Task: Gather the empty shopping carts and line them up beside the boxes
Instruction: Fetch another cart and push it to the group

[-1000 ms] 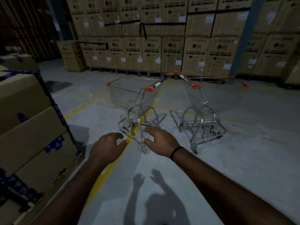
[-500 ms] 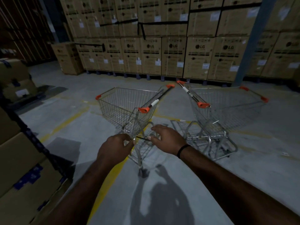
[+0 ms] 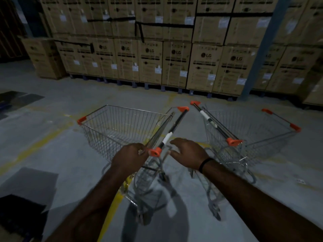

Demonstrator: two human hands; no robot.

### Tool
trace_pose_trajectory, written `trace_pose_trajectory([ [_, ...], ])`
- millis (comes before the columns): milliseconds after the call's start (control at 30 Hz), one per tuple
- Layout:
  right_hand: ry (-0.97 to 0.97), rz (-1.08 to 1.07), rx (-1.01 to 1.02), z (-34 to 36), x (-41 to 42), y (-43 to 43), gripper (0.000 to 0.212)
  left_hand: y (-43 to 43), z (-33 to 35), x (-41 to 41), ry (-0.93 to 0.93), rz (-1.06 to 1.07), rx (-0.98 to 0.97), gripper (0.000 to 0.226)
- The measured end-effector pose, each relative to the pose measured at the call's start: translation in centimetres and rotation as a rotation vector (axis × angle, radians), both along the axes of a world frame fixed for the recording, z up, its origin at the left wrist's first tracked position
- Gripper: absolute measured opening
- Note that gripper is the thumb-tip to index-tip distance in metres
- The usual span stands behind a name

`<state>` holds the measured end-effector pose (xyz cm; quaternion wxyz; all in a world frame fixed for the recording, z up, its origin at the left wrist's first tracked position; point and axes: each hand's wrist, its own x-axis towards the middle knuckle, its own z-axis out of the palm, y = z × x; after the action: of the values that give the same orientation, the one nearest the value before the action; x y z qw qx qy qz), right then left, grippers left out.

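Two empty wire shopping carts with orange corner caps stand side by side on the concrete floor. The left cart (image 3: 122, 130) is right in front of me, its black handle bar (image 3: 172, 130) running diagonally away. My left hand (image 3: 129, 157) has its fingers curled at the basket's near rim, beside the handle's orange end cap. My right hand (image 3: 187, 152) hovers just right of that handle with fingers spread, holding nothing. The right cart (image 3: 253, 137) stands untouched, its handle facing the left cart. A wall of stacked cardboard boxes (image 3: 174, 63) rises behind both carts.
A blue steel column (image 3: 258, 55) stands in front of the boxes at right. A yellow floor line (image 3: 111, 212) runs under the left cart. Dark pallets or boxes (image 3: 19, 217) sit at lower left. Open concrete floor (image 3: 52, 105) lies between carts and boxes.
I have stepped closer to the carts, and they now fill the middle of the view. Both hands rose from the cart's lower frame to handle height; the left hand reached the basket's rim.
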<state>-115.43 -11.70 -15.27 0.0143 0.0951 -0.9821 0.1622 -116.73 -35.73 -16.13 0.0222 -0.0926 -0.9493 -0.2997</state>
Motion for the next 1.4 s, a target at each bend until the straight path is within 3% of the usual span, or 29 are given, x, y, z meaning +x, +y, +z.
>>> trace_pose_trajectory([
  [167, -0.025, -0.015, -0.029, -1.2, -7.2, 0.7, 0.055, 2.1, -0.7, -6.6, -0.055, -0.046, 0.006, 0.033],
  [433, -0.073, 0.159, 0.164, -2.7, -20.0, 3.3, 0.062, 6.7, -4.2, -14.9, -0.078, -0.068, -0.098, 0.029],
  [567, -0.138, 0.29, 0.26, -4.4, -26.7, 6.0, 0.078, 8.8, -6.6, -18.3, -0.206, 0.054, -0.213, 0.05],
  [700, -0.133, 0.381, 0.254, -7.6, -31.2, 8.4, 0.099, 10.6, -8.7, -19.3, -0.497, 0.178, -0.17, 0.075],
  [833, -0.105, 0.473, 0.287, -9.6, -32.4, 8.4, 0.087, 11.9, -9.5, -18.3, -0.471, 0.323, -0.262, 0.067],
  [967, 0.002, 0.548, 0.273, -9.7, -32.3, 7.9, 0.057, 12.2, -8.5, -17.0, -0.468, 0.388, -0.301, 0.066],
  [1100, 0.036, 0.63, 0.162, -10.7, -31.5, 8.4, 0.04, 13.0, -8.3, -15.4, -0.496, 0.422, -0.357, 0.072],
  [1300, 0.006, 0.63, 0.176, -10.2, -28.0, 9.1, 0.064, 14.6, -8.8, -10.8, -0.478, 0.503, -0.326, 0.07],
  [1400, -0.091, 0.687, 0.284, -8.8, -26.0, 9.3, 0.061, 15.9, -8.9, -7.9, -0.473, 0.558, -0.295, 0.072],
])
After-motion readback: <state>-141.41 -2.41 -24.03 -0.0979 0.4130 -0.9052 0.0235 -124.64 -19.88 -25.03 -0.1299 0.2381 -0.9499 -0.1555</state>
